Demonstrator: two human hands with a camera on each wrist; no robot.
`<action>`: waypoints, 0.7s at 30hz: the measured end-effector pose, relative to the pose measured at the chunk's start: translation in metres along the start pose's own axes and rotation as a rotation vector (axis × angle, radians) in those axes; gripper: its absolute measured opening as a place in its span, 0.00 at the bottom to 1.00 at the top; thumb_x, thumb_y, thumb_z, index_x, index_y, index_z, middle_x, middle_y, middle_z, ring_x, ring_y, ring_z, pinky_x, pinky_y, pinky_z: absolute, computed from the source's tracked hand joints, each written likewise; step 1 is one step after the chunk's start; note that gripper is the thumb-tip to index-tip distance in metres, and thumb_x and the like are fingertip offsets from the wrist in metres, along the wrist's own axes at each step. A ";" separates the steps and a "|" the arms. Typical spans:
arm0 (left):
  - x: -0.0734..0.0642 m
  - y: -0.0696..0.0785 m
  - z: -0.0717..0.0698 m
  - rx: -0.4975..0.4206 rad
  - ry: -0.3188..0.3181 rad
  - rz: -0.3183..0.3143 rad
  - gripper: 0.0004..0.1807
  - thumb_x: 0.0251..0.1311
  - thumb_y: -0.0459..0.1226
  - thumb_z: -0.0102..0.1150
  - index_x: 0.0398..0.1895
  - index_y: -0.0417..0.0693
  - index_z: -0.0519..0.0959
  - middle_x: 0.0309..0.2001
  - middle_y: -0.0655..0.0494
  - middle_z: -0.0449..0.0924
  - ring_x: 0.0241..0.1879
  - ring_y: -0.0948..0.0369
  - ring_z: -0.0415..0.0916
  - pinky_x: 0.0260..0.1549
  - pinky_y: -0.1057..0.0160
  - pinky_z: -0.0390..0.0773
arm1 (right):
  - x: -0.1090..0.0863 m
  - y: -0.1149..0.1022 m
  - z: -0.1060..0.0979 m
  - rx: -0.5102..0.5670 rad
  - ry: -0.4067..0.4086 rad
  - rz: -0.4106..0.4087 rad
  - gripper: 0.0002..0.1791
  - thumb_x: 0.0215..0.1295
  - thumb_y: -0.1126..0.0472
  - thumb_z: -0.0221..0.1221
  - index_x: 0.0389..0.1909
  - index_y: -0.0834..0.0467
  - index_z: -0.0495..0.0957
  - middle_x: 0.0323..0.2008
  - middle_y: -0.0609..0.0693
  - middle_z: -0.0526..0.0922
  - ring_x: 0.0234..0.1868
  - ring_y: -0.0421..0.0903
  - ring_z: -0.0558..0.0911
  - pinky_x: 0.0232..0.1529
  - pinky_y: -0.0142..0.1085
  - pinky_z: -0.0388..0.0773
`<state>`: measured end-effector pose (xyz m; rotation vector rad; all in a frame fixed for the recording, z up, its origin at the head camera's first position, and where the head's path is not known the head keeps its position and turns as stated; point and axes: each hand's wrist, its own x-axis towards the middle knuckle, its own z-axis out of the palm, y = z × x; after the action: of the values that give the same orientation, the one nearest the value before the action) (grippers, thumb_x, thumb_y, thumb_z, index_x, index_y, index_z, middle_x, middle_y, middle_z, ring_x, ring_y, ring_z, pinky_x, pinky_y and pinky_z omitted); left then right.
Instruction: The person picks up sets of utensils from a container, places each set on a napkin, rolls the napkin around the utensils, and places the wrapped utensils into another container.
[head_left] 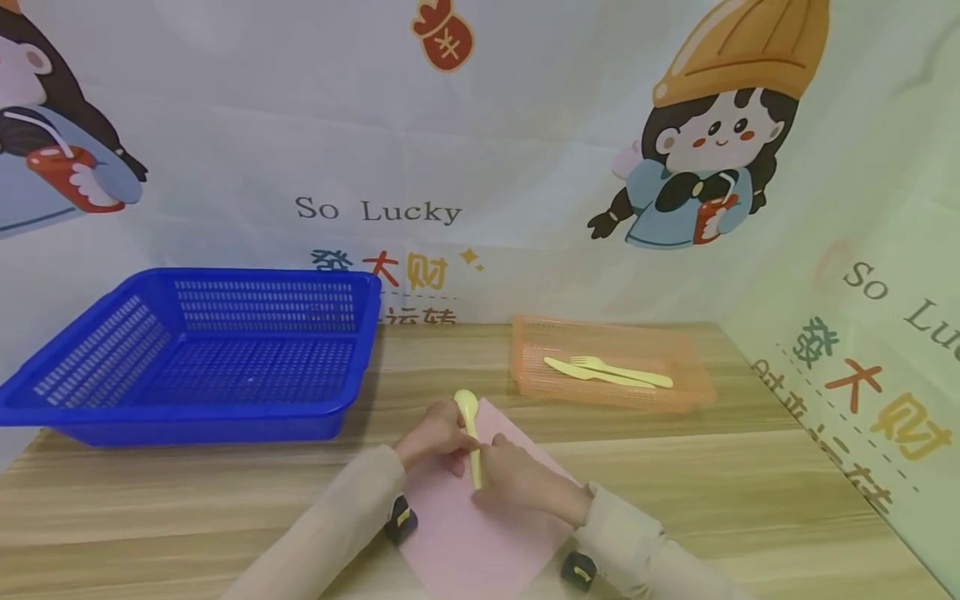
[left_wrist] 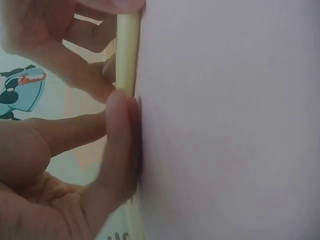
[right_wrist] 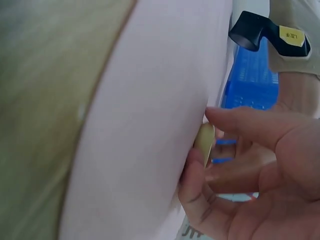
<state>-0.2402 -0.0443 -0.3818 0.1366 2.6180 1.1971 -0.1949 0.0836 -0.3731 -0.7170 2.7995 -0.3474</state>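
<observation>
A pale yellow plastic spoon (head_left: 467,405) lies lengthwise over a pink sheet (head_left: 480,542), bowl pointing away from me. My left hand (head_left: 435,435) pinches its handle just below the bowl. Lower on the same handle, my right hand (head_left: 519,479) holds it between thumb and fingers. The left wrist view shows the handle (left_wrist: 127,55) against the sheet, with fingertips of both hands on it. In the right wrist view the handle's end (right_wrist: 205,140) shows between thumb and fingers. Whether the sheet is paper or cloth, I cannot tell.
A large blue basket (head_left: 352,408) stands at the left. Toward the back right, an orange basket (head_left: 690,358) holds a yellow knife (head_left: 600,377) and a yellow fork (head_left: 630,372). Behind the wooden table (head_left: 675,517) hangs a printed cloth (head_left: 525,167).
</observation>
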 end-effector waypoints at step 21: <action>0.128 -0.112 0.045 0.364 -0.139 0.178 0.16 0.43 0.45 0.64 0.07 0.51 0.74 0.10 0.58 0.74 0.11 0.64 0.71 0.11 0.67 0.71 | -0.006 0.017 -0.003 -0.008 0.031 -0.370 0.16 0.53 0.70 0.57 0.45 0.62 0.77 0.32 0.50 0.73 0.27 0.36 0.63 0.26 0.22 0.65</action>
<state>-0.3489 -0.0605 -0.5190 0.5105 2.7142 0.7154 -0.1984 0.1013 -0.3738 -1.2447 2.6868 -0.4122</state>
